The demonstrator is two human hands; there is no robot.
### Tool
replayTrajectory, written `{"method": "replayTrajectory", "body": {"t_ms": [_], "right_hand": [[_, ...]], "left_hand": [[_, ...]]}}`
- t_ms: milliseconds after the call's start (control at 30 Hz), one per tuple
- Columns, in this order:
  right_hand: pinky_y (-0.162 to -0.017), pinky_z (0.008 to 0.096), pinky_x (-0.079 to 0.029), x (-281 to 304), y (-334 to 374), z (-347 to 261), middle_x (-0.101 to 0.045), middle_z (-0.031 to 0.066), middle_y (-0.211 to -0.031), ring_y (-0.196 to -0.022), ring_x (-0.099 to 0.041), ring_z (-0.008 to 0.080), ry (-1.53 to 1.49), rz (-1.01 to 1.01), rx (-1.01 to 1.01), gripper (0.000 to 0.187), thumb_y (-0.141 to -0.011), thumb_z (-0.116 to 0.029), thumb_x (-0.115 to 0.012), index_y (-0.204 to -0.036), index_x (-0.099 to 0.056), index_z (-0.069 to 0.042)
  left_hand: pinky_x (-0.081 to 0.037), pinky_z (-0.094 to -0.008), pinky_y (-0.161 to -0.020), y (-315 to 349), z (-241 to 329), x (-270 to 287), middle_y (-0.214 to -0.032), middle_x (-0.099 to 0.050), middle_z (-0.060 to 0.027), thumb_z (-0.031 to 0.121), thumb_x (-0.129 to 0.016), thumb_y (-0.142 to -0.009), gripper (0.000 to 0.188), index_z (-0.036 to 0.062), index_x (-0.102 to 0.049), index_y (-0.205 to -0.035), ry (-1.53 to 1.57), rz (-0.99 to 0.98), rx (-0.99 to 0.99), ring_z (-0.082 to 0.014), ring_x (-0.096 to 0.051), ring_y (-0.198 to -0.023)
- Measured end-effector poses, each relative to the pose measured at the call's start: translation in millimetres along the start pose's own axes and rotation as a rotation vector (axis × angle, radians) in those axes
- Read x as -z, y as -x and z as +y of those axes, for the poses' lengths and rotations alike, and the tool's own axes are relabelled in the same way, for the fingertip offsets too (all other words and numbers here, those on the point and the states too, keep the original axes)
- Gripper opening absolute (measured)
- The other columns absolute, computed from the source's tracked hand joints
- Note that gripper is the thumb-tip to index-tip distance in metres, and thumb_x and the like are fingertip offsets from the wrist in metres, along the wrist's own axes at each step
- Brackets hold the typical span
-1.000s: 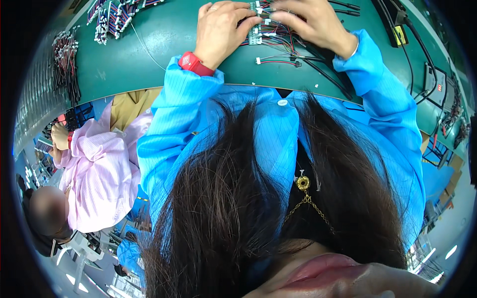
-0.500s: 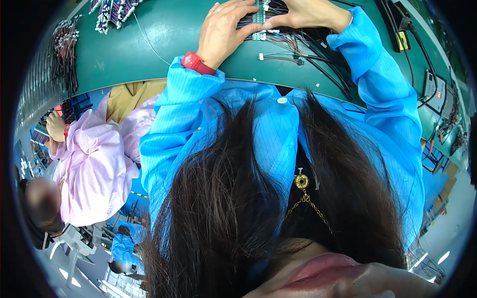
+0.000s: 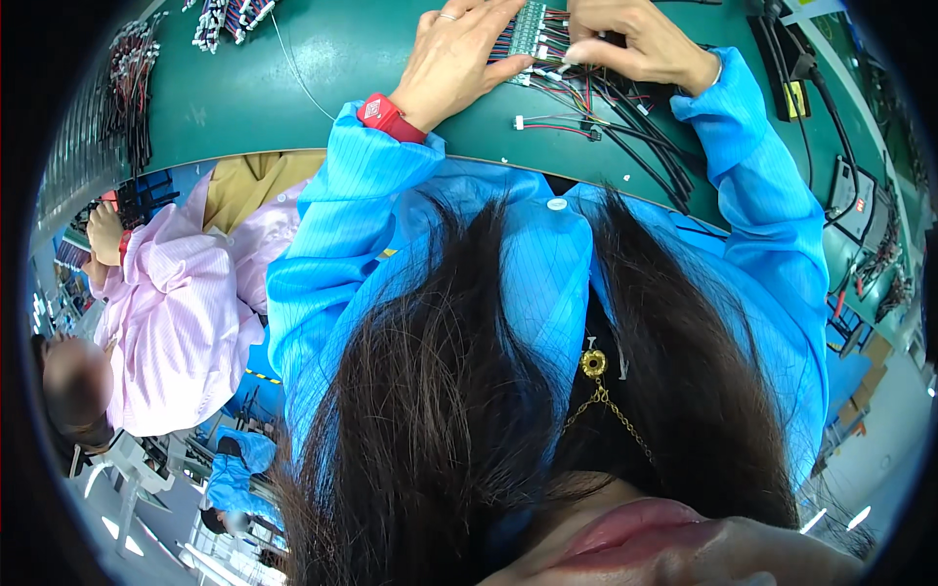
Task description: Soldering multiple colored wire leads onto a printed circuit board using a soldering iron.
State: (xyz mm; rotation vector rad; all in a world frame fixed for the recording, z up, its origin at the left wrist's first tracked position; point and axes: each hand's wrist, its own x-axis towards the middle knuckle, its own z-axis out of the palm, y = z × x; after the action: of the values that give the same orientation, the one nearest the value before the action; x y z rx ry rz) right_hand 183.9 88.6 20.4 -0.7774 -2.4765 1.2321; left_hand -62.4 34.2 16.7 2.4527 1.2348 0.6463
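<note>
A pale green board with rows of small connectors (image 3: 529, 29) lies at the table's far edge, with thin coloured wires running out on both sides. My left hand (image 3: 451, 66) rests along its left side, fingers stretched over the wires and thumb spread toward the board's near end. On the other side my right hand (image 3: 640, 41) hovers by the wires, its fingers bent and its thumb apart near a white plug; I see nothing gripped in it. Black cables (image 3: 650, 146) and a loose red-and-black lead with a white plug (image 3: 520, 123) lie nearer me.
The green table (image 3: 322, 59) curves across the top. Wire bundles lie at its far left (image 3: 230, 21) and left edge (image 3: 132, 78). A thin white wire (image 3: 293, 73) crosses it. A grey box (image 3: 852, 190) and thick cables stand right. A co-worker in pink (image 3: 181, 322) sits left.
My right hand has moved right, away from the board, and its thumb has left it. The board shows more fully and sits slightly farther right and nearer. My left hand has shifted slightly right.
</note>
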Motion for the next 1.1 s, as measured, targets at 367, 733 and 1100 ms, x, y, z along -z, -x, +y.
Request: {"method": "replayTrajectory", "body": {"t_ms": [367, 733, 1100], "right_hand": [[-0.086, 0.0364, -0.036, -21, 5, -3, -0.056, 0.0062, -0.083, -0.084, -0.049, 0.0246, 0.435, 0.316, -0.037, 0.01, -0.081, -0.017, -0.062, -0.083, -0.066, -0.008], [-0.086, 0.0385, -0.035, 9, 16, 6, -0.055, 0.0093, -0.087, -0.085, -0.048, 0.026, 0.326, -0.059, -0.174, 0.014, -0.076, -0.016, -0.059, -0.084, -0.067, -0.008], [-0.089, 0.038, -0.036, -27, 18, -18, -0.057, 0.01, -0.095, -0.09, -0.049, 0.0282, 0.133, 0.145, 0.003, 0.028, -0.082, -0.025, -0.062, -0.099, -0.065, -0.004]], "left_hand": [[-0.041, -0.0434, -0.09, 0, 10, 4, -0.122, -0.054, -0.0153, 0.033, -0.067, -0.085, 0.06, 0.0041, -0.05, -0.136, -0.178, -0.05, 0.045, -0.0336, -0.052, -0.104], [-0.041, -0.0444, -0.089, 2, 15, 5, -0.12, -0.054, -0.0153, 0.034, -0.065, -0.087, 0.06, 0.0044, -0.05, -0.137, -0.207, -0.048, 0.057, -0.0333, -0.052, -0.103], [-0.04, -0.0433, -0.091, 12, 18, 0, -0.127, -0.054, -0.0135, 0.034, -0.064, -0.088, 0.057, 0.006, -0.052, -0.137, -0.186, -0.048, 0.044, -0.0322, -0.052, -0.106]]}}
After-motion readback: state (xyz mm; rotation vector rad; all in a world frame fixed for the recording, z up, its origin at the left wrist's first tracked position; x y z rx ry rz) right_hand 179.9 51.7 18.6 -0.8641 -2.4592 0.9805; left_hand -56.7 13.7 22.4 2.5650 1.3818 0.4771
